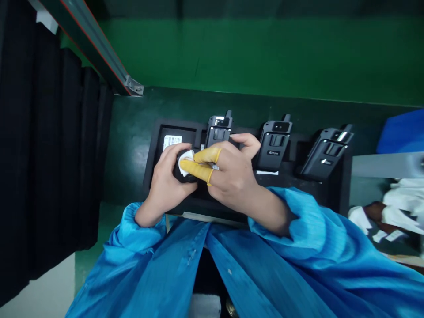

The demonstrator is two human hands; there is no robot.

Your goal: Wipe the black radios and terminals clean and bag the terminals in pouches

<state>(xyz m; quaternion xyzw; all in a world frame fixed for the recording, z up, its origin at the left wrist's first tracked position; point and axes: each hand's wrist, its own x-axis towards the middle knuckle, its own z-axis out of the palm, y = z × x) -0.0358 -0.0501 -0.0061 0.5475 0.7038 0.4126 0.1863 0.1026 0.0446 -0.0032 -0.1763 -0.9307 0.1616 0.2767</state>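
My left hand (164, 174) clasps a black handset (180, 175) over the tray's left end; it looks stiff, light, best held by its sides. My right hand (233, 174), yellow cots (198, 170) on two fingers, pinches a white wipe (185, 162) against it. Three radios (274, 145) stand in a black tray (150, 168), 12 to 2 o'clock.

**Right now, one brand name on show: the middle radio!**
There it is, on the front of the middle radio (273, 145), a small white badge (273, 153) that looks like "Arton", though the first letters are soft. The radio on the right (326, 152) carries a white mark (326, 162) too, but it's tilted away and too blurred to call. Over on the left, a white sticker (172, 141) shows lines of small print, far too tiny to read.
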